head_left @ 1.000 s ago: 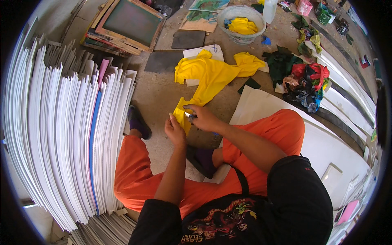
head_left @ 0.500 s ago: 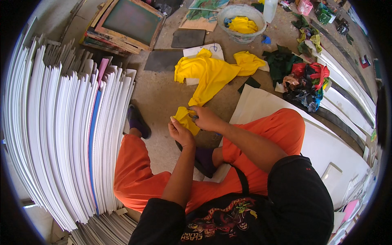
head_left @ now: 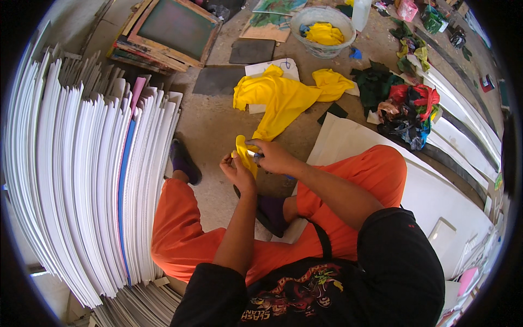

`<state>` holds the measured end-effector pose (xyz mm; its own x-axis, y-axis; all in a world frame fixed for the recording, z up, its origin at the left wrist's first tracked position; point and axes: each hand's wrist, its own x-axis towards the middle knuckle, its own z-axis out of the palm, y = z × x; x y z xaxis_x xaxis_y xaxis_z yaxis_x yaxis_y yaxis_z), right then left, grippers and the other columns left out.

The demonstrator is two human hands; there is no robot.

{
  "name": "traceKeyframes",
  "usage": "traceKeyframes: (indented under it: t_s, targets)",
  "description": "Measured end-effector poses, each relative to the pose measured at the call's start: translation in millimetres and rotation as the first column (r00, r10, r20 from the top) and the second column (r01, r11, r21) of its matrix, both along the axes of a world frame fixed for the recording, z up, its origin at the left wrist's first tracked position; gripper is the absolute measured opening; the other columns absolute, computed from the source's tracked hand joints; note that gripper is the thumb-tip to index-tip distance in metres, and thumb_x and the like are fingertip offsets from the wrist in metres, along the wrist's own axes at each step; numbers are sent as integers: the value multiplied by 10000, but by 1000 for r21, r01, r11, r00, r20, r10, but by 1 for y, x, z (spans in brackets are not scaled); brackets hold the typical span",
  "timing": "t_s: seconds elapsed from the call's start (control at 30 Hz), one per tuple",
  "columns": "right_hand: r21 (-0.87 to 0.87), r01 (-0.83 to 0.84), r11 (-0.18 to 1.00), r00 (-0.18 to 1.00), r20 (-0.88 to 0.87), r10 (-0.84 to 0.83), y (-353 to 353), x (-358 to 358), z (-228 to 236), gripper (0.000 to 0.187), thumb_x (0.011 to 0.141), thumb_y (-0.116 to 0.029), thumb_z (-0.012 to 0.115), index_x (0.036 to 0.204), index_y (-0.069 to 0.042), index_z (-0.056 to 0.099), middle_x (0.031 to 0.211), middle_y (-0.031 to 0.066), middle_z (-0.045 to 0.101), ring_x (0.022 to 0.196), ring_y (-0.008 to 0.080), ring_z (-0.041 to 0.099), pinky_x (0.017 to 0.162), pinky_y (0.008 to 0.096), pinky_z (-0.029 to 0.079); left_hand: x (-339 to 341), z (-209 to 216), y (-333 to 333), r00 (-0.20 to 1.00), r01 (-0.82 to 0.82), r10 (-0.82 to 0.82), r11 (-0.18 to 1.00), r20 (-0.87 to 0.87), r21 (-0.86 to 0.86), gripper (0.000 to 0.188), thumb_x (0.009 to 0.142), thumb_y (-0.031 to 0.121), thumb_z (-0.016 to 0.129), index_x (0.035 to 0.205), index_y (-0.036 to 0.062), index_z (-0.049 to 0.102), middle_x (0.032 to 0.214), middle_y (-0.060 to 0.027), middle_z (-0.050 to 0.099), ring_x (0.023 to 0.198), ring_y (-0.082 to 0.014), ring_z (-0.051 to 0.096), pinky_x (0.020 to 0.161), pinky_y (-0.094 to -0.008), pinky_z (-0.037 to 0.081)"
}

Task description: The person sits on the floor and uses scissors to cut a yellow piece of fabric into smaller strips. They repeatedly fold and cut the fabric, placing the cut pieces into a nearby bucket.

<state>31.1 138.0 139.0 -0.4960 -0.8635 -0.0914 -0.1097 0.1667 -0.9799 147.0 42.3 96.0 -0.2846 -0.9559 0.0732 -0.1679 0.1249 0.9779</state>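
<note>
Between my two hands is a strip of yellow cloth (head_left: 243, 148), raised off the floor in front of my shins. My left hand (head_left: 237, 172) pinches the strip's near edge with thumb and fingers. My right hand (head_left: 277, 157) is closed on what look like scissors (head_left: 251, 154); a pale blade lies against the cloth, and the fingers hide most of the handles. Beyond my hands, a larger yellow cloth (head_left: 283, 103) spreads over the floor, its narrow end reaching close to my right fingers.
A tall stack of white sheets (head_left: 81, 163) stands at my left. Wooden-framed screens (head_left: 174, 35) lie at the far left. A tub (head_left: 322, 49) holds yellow cloth at the back. Dark and red scraps (head_left: 408, 109) are heaped to the right, beside a large white board (head_left: 348, 139).
The held strip has turned narrower and more upright. My left hand has shifted slightly left, and the pale blade shows more clearly at the cloth.
</note>
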Motion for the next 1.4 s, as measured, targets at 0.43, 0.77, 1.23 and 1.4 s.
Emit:
traceKeyframes:
  t_s: [0.43,0.77,1.23,1.4]
  targets:
    - [-12,58,998,998,-18,-58,-4,-9,-24,585,850,2,609,1409,-30,440,922,216,698,722,244,676,646,343,518,-18,4,4,948,265,-313,882,62,390,633,1035,561,359,1237,-8,550,1107,-97,592,987,-185,576,862,-329,465]
    - [69,90,994,983,156,-100,15,-55,-31,645,847,-12,639,1447,-98,416,863,131,689,652,162,629,550,308,503,-14,4,-34,835,515,-516,855,190,59,520,1060,398,444,729,2,505,661,33,432,652,-79,376,551,-305,325]
    - [124,128,984,846,505,-173,2,-30,-10,370,797,-198,812,1058,-17,622,731,42,628,549,118,560,484,277,423,-26,49,-20,874,473,-476,781,-100,409,490,1054,485,379,1075,62,624,974,-57,636,884,-161,612,769,-323,510]
    - [103,236,966,857,447,-257,4,-57,-13,204,872,-167,729,1001,-25,661,733,29,624,544,115,549,496,273,423,-21,53,-29,860,499,-504,802,-76,328,437,1057,406,441,1078,15,633,1087,-79,661,922,-141,601,833,-279,478]
